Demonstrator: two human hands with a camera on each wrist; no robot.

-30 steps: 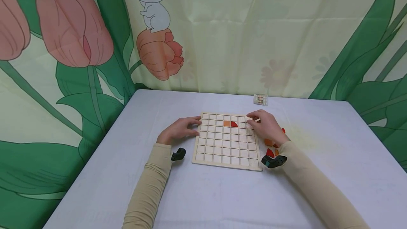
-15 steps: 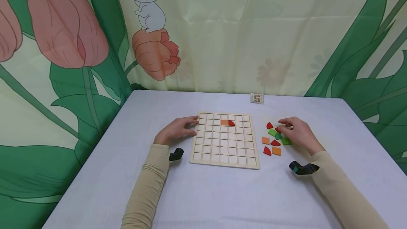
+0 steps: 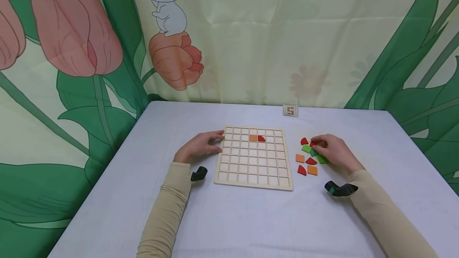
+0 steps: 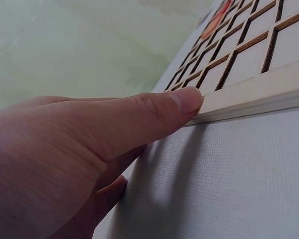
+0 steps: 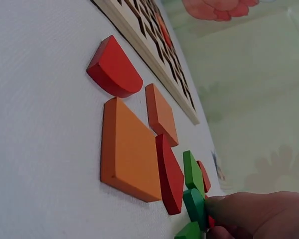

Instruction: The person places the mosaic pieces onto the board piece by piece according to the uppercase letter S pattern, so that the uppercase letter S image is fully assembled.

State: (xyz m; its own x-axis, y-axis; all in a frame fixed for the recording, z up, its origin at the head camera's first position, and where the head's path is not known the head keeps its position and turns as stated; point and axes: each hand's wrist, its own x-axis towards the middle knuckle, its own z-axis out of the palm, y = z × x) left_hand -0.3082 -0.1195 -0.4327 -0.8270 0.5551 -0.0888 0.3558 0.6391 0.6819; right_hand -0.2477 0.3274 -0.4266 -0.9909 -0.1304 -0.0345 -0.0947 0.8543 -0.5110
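beside one gridded board (image 3: 252, 159), nine tiles (image 3: 312, 170), left hand (image 3: 199, 145) spread touching board, right hand (image 3: 334, 151) pinching red tile (image 3: 313, 143)

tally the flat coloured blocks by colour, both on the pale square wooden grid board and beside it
Flat red blocks: 5 (1 on the pale square wooden grid board, 4 beside it)
Flat green blocks, light and dark: 3 (all beside it)
Flat square orange blocks: 3 (1 on it, 2 beside it)
Total in sight: 11

Head view bright, even; wrist views dimmer, backdrop (image 4: 79, 45) blurred.
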